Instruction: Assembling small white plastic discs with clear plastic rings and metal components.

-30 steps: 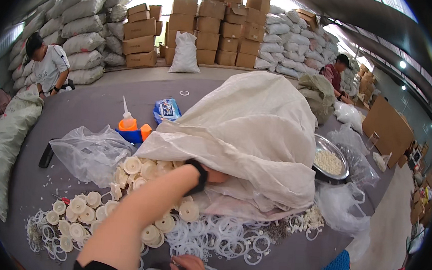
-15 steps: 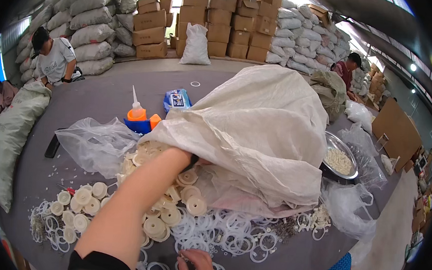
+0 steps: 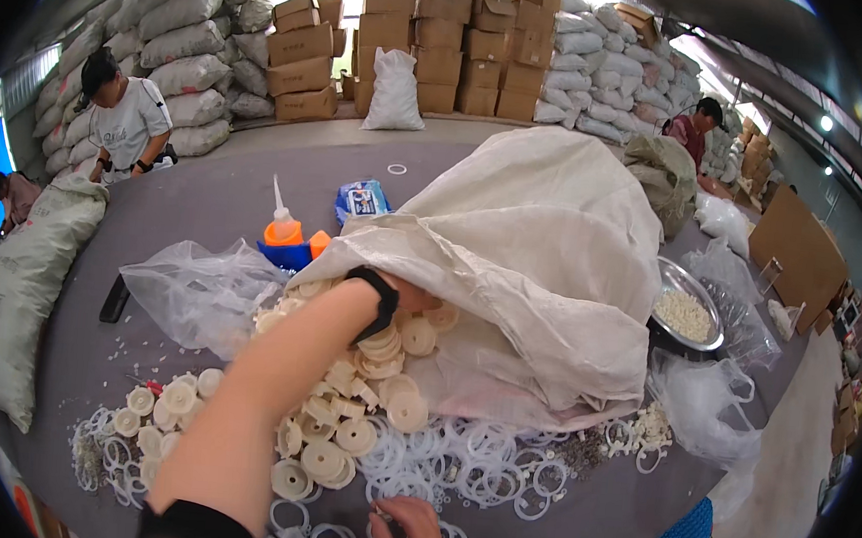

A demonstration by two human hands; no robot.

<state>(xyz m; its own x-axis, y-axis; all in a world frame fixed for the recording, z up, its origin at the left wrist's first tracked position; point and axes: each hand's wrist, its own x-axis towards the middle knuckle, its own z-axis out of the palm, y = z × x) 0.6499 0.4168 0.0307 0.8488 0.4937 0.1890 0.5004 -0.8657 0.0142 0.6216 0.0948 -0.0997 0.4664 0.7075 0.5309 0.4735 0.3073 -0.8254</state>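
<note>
My left arm, with a black band at the wrist, stretches across a heap of cream round plastic spools [image 3: 326,459] to the mouth of a big off-white woven sack [image 3: 545,207]. Only the back of my left hand [image 3: 411,296] shows; its fingers are hidden under the sack's edge, among the spools. Low in the middle, my right hand [image 3: 407,533] rests by the table's near side with its fingers curled in; whatever they hold is hidden. Just beyond it spread many translucent white plastic rings [image 3: 477,462]. A smaller group of cream spools [image 3: 177,398] lies left of my forearm.
Behind the heap are a clear plastic bag [image 3: 194,292], a glue bottle [image 3: 281,224] in an orange-and-blue holder and a blue wipes pack [image 3: 361,200]. A metal bowl [image 3: 688,312] of small cream pieces stands right of the sack. A full sack [image 3: 25,291] leans left; co-workers sit farther off.
My left hand has drawn partly out from under the sack, baring the wristband, and more spools lie exposed near it. My right hand stays low, fingers curled. The view has shifted slightly.
</note>
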